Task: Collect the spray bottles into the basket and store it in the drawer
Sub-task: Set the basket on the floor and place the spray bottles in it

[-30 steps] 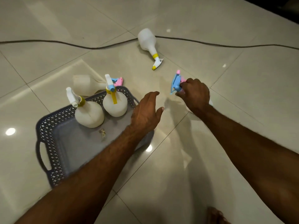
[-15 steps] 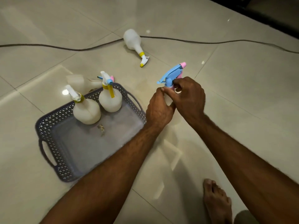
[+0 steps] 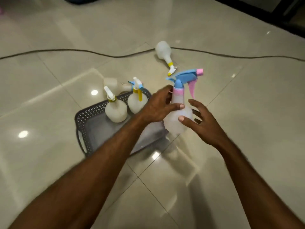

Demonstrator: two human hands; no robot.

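Observation:
My left hand [image 3: 158,107] grips the neck of a translucent spray bottle [image 3: 179,113] with a blue and pink trigger head, held upright above the right end of the grey perforated basket [image 3: 85,129]. My right hand [image 3: 203,123] is beside the bottle's body with fingers spread, its thumb touching the bottle. Two white bottles with yellow collars [image 3: 115,111] [image 3: 137,102] stand inside the basket at its far end. Another bottle [image 3: 113,85] lies on the floor just behind the basket. A white bottle with a yellow collar [image 3: 164,52] lies on its side farther back.
A black cable [image 3: 82,51] runs across the glossy tiled floor behind the bottles. Dark furniture edges [image 3: 264,7] sit at the top right. A small bit of debris lies in the basket.
The blue and pink bottle rose from the floor. My left hand took its neck and my right hand opened off the trigger head. The view shifted.

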